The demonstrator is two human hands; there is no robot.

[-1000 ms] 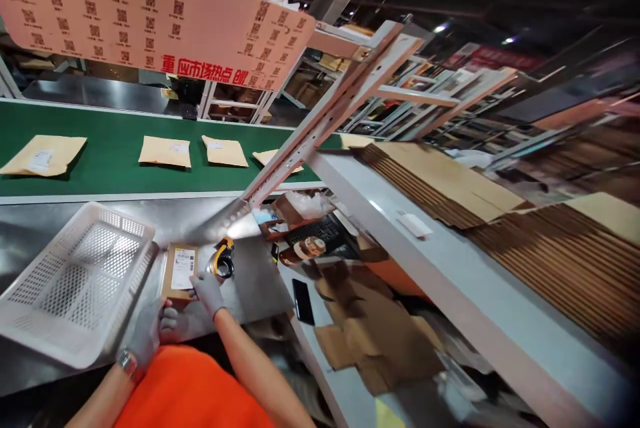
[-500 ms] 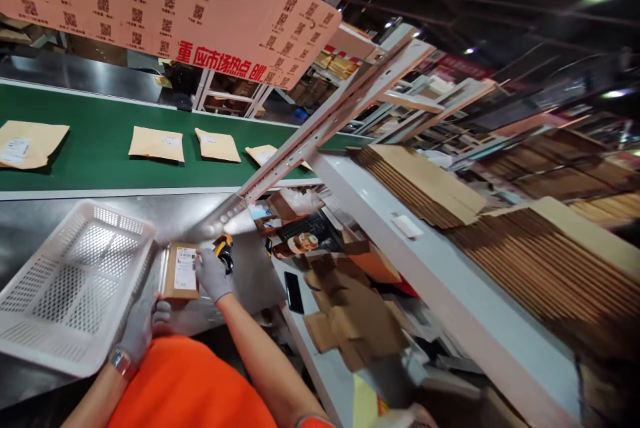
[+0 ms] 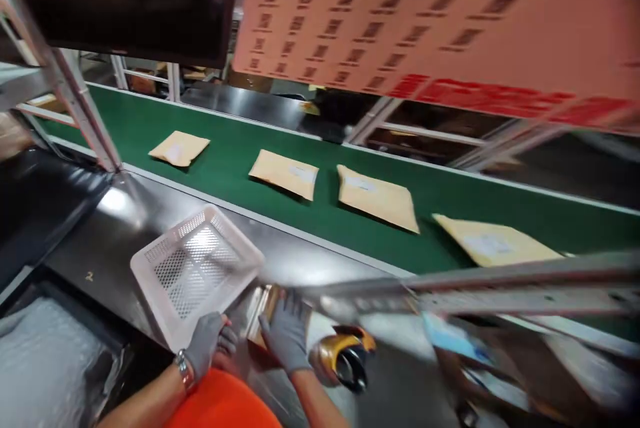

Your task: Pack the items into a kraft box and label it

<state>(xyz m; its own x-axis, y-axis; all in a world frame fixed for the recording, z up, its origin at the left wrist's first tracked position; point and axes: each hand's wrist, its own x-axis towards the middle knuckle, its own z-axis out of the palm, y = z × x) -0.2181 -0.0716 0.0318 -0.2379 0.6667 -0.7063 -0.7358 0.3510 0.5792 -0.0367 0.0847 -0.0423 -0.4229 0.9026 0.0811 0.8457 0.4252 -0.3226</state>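
My right hand (image 3: 287, 333), in a grey glove, rests over a small cardboard box (image 3: 257, 341), its thumb on the near-left side and its fingers across the top. Most of the box and its label are hidden under the glove. Just right of that hand lies a yellow-and-black handheld scanner (image 3: 346, 356). My left hand (image 3: 207, 346), also gloved with the thumb tip bare, is beside the near edge of a white perforated plastic basket (image 3: 240, 275). Its fingers are loosely curled, and nothing shows in them. Shiny, blurred material (image 3: 254, 308) borders the box on its left.
Several tan paper mailers (image 3: 377, 198) lie on the green conveyor belt (image 3: 225, 175) behind the metal table (image 3: 80, 241). A pink code board (image 3: 425, 21) and a dark screen (image 3: 135, 1) hang above. Clear plastic wrap (image 3: 50, 361) fills the near left; a metal rail (image 3: 500, 295) crosses at right.
The view has swung left, bringing the screen into sight. My right hand has moved from the box's right edge onto its top. My left hand now sits apart from the box.
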